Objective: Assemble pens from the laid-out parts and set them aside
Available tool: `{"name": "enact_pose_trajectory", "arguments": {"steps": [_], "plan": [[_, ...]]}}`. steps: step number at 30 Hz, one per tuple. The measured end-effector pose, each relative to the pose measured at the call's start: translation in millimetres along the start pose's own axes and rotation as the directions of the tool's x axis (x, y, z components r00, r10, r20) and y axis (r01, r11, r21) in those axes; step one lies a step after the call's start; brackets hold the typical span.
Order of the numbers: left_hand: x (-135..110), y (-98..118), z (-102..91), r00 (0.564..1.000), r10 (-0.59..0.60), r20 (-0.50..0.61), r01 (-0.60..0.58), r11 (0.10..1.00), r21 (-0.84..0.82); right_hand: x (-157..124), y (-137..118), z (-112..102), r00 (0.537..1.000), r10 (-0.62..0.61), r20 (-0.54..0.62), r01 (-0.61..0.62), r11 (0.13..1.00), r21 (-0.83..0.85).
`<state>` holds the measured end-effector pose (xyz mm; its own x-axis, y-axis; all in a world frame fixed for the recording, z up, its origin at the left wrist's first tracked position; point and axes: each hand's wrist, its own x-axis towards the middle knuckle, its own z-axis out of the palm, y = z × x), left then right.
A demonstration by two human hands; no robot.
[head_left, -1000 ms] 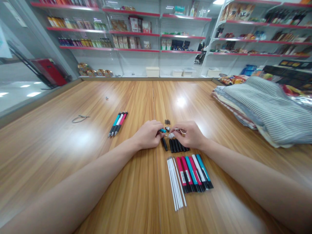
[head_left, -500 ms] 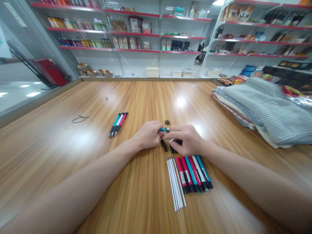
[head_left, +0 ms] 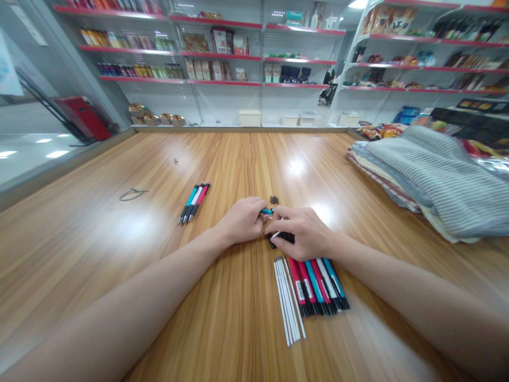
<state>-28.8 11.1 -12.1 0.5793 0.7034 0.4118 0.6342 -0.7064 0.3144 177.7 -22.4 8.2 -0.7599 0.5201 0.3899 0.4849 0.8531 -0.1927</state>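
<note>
My left hand (head_left: 247, 220) is closed around a blue pen barrel (head_left: 266, 211), whose end sticks out toward the right. Close beside it, my right hand (head_left: 304, 231) pinches a thin white pen refill (head_left: 275, 234), mostly covered by the fingers. Black pen grips (head_left: 272, 242) lie under the right hand and are largely hidden. Small dark springs (head_left: 274, 200) sit in a cluster just beyond the hands. Nearer to me are a row of white refills (head_left: 287, 305) and a row of red, blue and white pen barrels (head_left: 316, 286) with black ends.
Three assembled pens (head_left: 194, 202) lie side by side on the left of the wooden table (head_left: 214, 329). Beyond them is a grey looped tie (head_left: 133, 194). Folded striped cloths (head_left: 429, 183) are piled at the right. Stocked shelves (head_left: 222, 54) stand behind the table.
My right hand has moved slightly toward me, now covering more of the black grips. The silvery cone tips seen between the hands are now mostly hidden. My left hand stays on the blue barrel.
</note>
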Motion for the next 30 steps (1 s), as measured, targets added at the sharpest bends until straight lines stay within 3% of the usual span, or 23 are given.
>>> {"name": "enact_pose_trajectory", "arguments": {"steps": [13,22,25,28,30], "plan": [[0.0,3.0,-2.9,1.000,-0.003,0.013,0.004,1.000,-0.001,-0.2,1.0,-2.6,0.999,0.019,0.033,-0.020,0.999,0.040],[0.9,3.8,-2.6,0.999,-0.029,0.024,0.030,0.999,-0.032,-2.2,3.9,1.2,0.999,0.006,-0.033,-0.004,0.998,0.065],[3.1,5.7,-4.5,0.982,-0.141,-0.128,0.109,0.967,-0.230,-2.4,4.7,1.9,0.992,0.047,-0.121,-0.040,0.998,0.058],[5.4,3.6,-7.4,0.882,-0.396,-0.256,0.168,0.771,-0.614,-1.9,6.3,3.1,0.972,0.106,-0.209,-0.098,0.994,0.051],[5.6,0.2,-9.3,0.842,-0.477,-0.250,0.176,0.682,-0.710,-1.5,8.0,4.1,0.959,0.133,-0.251,-0.122,0.991,0.061]]}}
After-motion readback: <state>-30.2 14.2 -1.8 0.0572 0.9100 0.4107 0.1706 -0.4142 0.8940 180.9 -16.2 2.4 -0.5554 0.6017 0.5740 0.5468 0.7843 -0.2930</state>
